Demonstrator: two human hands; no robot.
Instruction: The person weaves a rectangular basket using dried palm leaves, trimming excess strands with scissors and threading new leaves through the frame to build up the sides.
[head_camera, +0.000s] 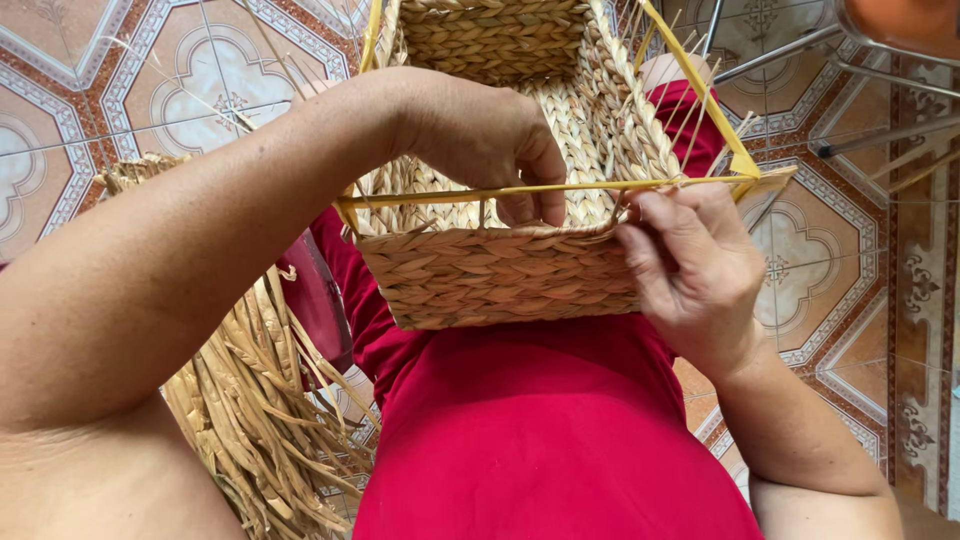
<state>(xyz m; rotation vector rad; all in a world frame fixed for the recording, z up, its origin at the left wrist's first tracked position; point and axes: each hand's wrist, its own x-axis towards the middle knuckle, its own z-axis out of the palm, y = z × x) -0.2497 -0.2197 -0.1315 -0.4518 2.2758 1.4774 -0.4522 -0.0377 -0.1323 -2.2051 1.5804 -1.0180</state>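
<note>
One woven basket (490, 275) of pale braided fibre rests on the person's lap, against the red clothing (540, 430), its open top facing the camera. One yellow frame (520, 190) of thin rods runs around its rim, with many loose straw ends sticking up at the far right corner. Two hands work at the near rim. The left hand (495, 145) reaches over the frame into the basket, fingers curled down and pinching the top of the near wall. The right hand (695, 265) sits just beside it at the right corner, fingers bent, gripping a strand at the rim. One bundle of dried straw (250, 400) lies on the tiled floor (850, 280), left of the lap.
</note>
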